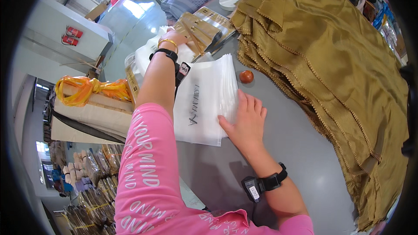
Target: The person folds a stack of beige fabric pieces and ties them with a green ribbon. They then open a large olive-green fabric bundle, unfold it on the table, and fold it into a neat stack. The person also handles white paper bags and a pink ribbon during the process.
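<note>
A stack of translucent white plastic bags (pixel 209 101), with dark lettering on the top one, lies on the grey table before me. My right hand (pixel 246 120) rests at the right edge of this stack, fingers spread and thumb on the bags. My left hand (pixel 173 37) reaches to the far side, over more white plastic (pixel 147 50) beside flat gold-coloured packages (pixel 199 31). The left fingers are partly hidden, so their grip is unclear. A small round reddish-brown object (pixel 246 76) sits just beyond my right fingertips.
Gold satin cloth (pixel 320 58) with stitched edges is piled along the right side of the grey table (pixel 294 156). A white fan (pixel 228 1) stands at the back. Orange-yellow ribbon (pixel 93 88) lies on a stack at left. Bundled goods (pixel 94 199) fill the lower left.
</note>
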Tool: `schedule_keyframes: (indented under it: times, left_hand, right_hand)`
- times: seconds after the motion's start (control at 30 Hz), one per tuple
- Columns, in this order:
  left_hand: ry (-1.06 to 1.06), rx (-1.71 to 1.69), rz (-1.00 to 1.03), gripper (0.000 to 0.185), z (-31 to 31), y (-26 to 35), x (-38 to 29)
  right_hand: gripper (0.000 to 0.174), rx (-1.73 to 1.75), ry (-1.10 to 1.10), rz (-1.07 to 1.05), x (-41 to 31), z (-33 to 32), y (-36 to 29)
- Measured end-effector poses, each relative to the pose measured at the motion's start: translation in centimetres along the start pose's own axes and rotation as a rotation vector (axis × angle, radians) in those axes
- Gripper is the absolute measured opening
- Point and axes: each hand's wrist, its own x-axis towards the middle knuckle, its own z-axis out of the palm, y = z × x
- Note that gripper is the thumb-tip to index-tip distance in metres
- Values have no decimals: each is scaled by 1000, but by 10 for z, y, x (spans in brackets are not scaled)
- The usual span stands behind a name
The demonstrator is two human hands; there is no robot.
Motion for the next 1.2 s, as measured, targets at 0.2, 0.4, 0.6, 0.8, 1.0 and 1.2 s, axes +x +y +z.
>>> schedule_keyframes:
  times: [0.2, 0.4, 0.6, 0.8, 1.0, 1.2]
  left_hand:
    - [22, -371, -13, 98, 6, -41, 9]
    - [49, -1145, 42, 79, 28, -97, 9]
    - [-14, -1096, 43, 98, 26, -92, 3]
    - [-36, -171, 17, 133, 9, -37, -3]
    - [-58, -1, -36, 101, -2, -17, -11]
    - [169, 62, 21, 82, 17, -21, -22]
  right_hand:
    - [84, 41, -9, 15, 2, -3, 2]
    - [83, -1, -54, 45, 4, -3, -1]
    - [83, 8, -44, 46, 3, -3, -2]
    - [83, 0, -38, 35, 3, -4, -2]
    - [80, 0, 0, -14, 2, -3, 2]
    - [79, 36, -29, 19, 2, -3, 3]
